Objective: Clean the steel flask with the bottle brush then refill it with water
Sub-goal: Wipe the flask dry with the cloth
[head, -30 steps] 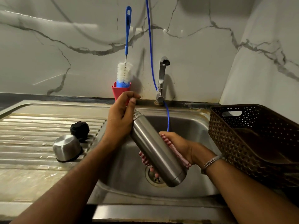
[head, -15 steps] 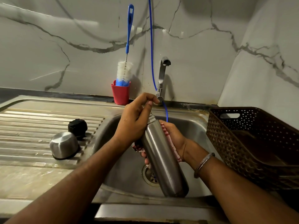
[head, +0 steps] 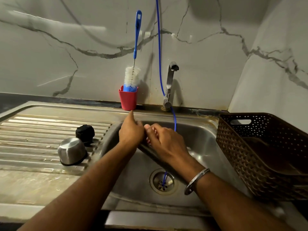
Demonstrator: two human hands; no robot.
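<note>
I hold the flask (head: pixel 150 150) over the sink (head: pixel 205 140) with both hands (head: pixel 133 130), left (head: pixel 131 130) by its mouth, right (head: pixel 165 139) wrapped round it with a cloth; keep it steady before fetching the brush (head: pixel 133 75).

A bottle brush (head: pixel 133 75) stood in a cup (head: pixel 128 99) behind the sink (head: pixel 205 144), left of the tap (head: pixel 170 80), a basket (head: pixel 260 152) at right

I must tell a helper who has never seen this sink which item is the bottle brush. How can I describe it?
Look at the marble wall behind the sink, left of the tap. A red cup stands there; the bottle brush stands upright in it, with white bristles and a long blue handle, unlike the thin blue hose beside it.
</note>
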